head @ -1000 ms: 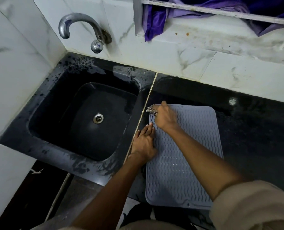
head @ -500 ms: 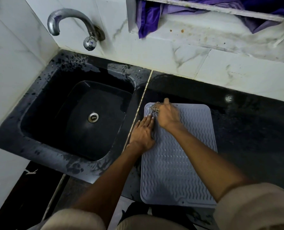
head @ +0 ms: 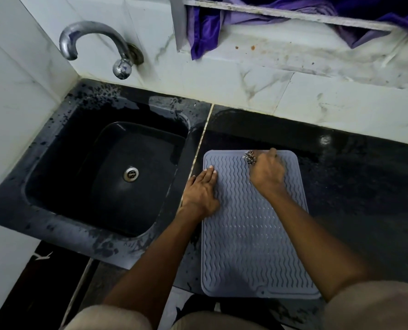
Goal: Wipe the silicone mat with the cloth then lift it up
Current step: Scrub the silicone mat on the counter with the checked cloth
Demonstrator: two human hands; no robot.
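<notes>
No brand, label or writing that we can read anywhere.

We note the grey rectangular silicone mat with wavy ridges lying flat on the black polished stone bench, its long side running away from us, its near short edge at the bench's front edge. Its left edge lies just beside the pale grout seam that parts the bench from the black square sink.

Left hand: flat, fingers straight and pressed together, resting on the mat's left border, heel of the hand over the seam. Right hand: fingers curled round a small bunched patterned cloth, pressing it on the mat near the far edge.

Against the frame half a second ago, we see the right hand and cloth gone from the mat's far-left corner rightward to about mid-width of the far edge; that corner now lies bare. The left hand keeps its place on the left border.

Edges and room: open black bench right of the mat and a strip behind it up to the white marble-look tiled wall. The chrome curved tap stands over the sink, well apart from the hands. Purple fabric hangs from the window ledge above.
</notes>
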